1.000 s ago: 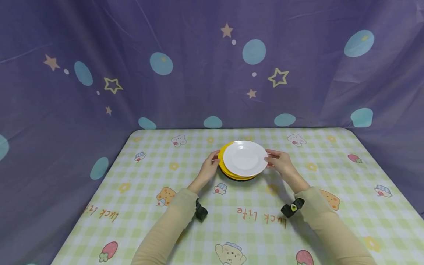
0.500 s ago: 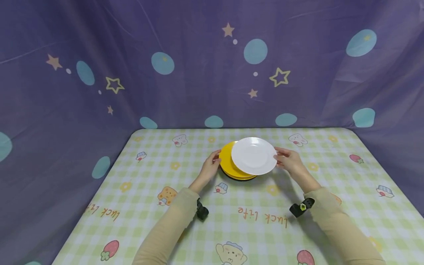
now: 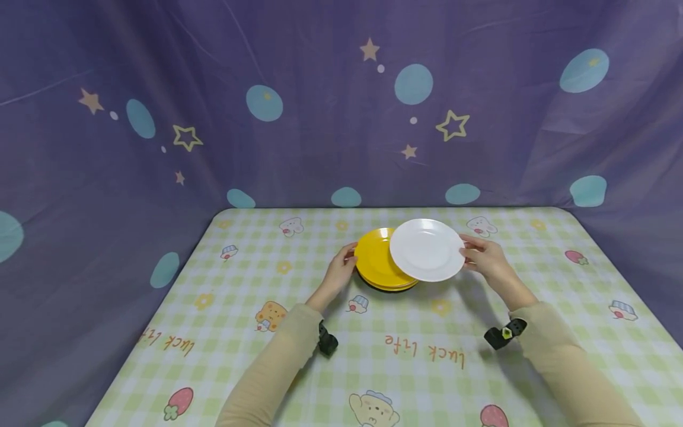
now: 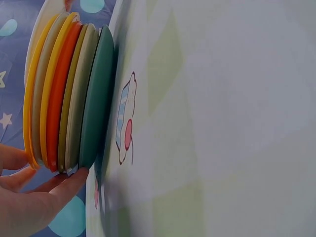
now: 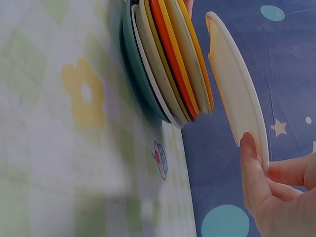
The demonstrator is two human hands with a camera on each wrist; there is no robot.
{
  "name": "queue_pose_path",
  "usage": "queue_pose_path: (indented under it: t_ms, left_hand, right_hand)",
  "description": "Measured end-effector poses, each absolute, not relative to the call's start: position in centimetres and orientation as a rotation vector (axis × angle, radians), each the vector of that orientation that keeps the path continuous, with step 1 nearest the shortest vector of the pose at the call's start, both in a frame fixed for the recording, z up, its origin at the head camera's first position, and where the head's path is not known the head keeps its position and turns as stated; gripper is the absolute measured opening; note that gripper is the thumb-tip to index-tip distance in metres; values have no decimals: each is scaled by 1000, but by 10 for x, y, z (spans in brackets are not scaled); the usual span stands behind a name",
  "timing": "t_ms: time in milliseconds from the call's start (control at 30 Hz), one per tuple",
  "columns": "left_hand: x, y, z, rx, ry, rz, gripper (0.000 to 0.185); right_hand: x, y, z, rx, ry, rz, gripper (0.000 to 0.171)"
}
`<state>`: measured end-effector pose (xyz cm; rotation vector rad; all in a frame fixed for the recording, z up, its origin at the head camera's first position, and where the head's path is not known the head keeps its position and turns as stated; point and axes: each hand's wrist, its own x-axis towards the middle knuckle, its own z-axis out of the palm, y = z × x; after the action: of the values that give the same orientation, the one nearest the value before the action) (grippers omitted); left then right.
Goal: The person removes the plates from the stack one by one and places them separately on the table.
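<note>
My right hand (image 3: 488,258) pinches the rim of a white plate (image 3: 427,249), thumb on top and fingers beneath. This plate is lifted and slightly tilted, partly overlapping a stack of plates in the head view. The stack's top plate is yellow (image 3: 379,261). My left hand (image 3: 340,270) grips the stack's left edge. In the left wrist view, its fingers (image 4: 74,185) touch the lower rims, and another digit lies at the yellow rim. Lower down are an orange-red plate (image 4: 61,98), several pale and yellow plates, and a teal plate (image 4: 98,98) at the bottom.
A green checked tablecloth (image 3: 411,379) with cartoon prints covers the table. Behind and left hangs a purple curtain (image 3: 320,154) with stars and blue spots. Black wrist cameras (image 3: 504,334) are strapped over both sleeves.
My right hand has moved right with the white plate, sliding it off to the side above the stack. More of the yellow plate shows. The left hand has stayed at the stack.
</note>
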<state>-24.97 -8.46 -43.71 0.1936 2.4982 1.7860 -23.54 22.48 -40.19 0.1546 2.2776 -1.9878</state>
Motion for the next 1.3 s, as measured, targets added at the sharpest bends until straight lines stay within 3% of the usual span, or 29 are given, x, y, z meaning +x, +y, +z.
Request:
queue_pose_path:
  t_ms: [1067,1300]
  left_hand:
    - [-251,-84,-439,187,2512,1774,39]
    - [-251,-84,-441,181,2508,1785,39]
  right_hand:
    - [-230,297,-413,279,2205,-1940,56]
    - [-232,306,-421,295,2119,-1997,33]
